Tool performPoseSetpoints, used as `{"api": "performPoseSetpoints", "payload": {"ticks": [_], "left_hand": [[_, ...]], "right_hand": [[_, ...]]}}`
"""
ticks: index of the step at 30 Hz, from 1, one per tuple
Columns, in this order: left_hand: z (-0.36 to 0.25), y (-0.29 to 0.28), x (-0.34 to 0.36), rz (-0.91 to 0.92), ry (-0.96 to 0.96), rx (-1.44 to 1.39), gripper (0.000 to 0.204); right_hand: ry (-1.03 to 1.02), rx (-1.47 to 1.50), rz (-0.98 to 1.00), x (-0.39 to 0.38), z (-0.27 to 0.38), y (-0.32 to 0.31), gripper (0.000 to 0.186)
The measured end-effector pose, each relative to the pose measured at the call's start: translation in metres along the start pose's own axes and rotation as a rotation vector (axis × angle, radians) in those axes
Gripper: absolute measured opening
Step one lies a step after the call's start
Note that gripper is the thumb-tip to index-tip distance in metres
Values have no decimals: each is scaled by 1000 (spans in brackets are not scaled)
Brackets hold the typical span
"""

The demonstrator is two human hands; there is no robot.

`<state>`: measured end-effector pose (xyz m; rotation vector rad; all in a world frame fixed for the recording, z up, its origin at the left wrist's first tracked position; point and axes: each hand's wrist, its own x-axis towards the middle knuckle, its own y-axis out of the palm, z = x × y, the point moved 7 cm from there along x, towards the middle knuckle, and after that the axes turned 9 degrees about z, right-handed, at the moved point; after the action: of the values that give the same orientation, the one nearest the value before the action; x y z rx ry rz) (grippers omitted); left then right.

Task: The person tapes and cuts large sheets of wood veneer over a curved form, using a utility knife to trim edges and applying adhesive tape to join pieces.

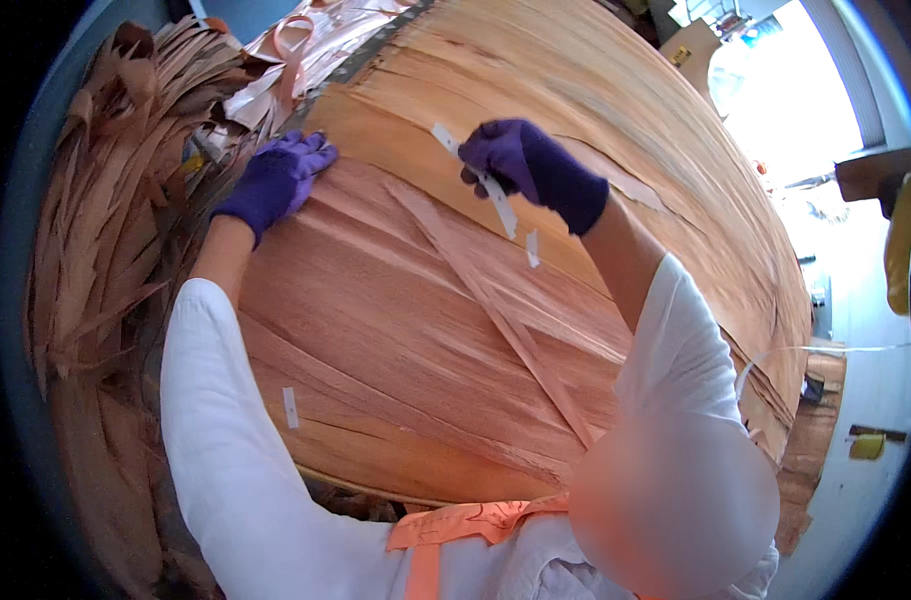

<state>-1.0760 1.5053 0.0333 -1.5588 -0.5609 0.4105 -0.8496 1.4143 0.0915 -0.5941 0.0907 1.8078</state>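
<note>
My left hand [276, 185], in a purple glove, lies flat with fingers stretched out. It rests where a reddish-brown wood veneer sheet [376, 300] meets a lighter tan one [406, 135], near their left end. My right hand [526, 165], gloved alike, is closed in a pinch on a strip of white tape [500, 206]; the tape's ends show on both sides of the fingers. A short piece of white tape [533, 248] sits on the veneer just below that hand. Another piece [291, 407] lies near my left forearm. A narrow veneer strip [496, 310] slants across the reddish sheet.
Torn veneer scraps [106, 200] are heaped along the left side. Pinkish sheeting [306, 60] lies at the far left. On the right, a white cord [826, 348] stretches across above the floor [856, 480]. A cardboard box [691, 50] stands at the far right.
</note>
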Motion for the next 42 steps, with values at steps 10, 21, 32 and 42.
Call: {"api": "performPoseSetpoints", "payload": {"ticks": [10, 21, 32, 42], "left_hand": [[-128, -45, 14, -333, 239, -255, 28], [-181, -9, 17, -90, 338, -188, 34], [-156, 17, 26, 186, 291, 41, 44], [-190, 6, 40, 283, 211, 256, 45]], "right_hand": [[-362, -3, -123, -39, -89, 30, 19], [-113, 37, -111, -64, -87, 49, 12], [-31, -416, -327, -199, -109, -20, 18], [-51, 671, -1326, -617, -326, -62, 22]]}}
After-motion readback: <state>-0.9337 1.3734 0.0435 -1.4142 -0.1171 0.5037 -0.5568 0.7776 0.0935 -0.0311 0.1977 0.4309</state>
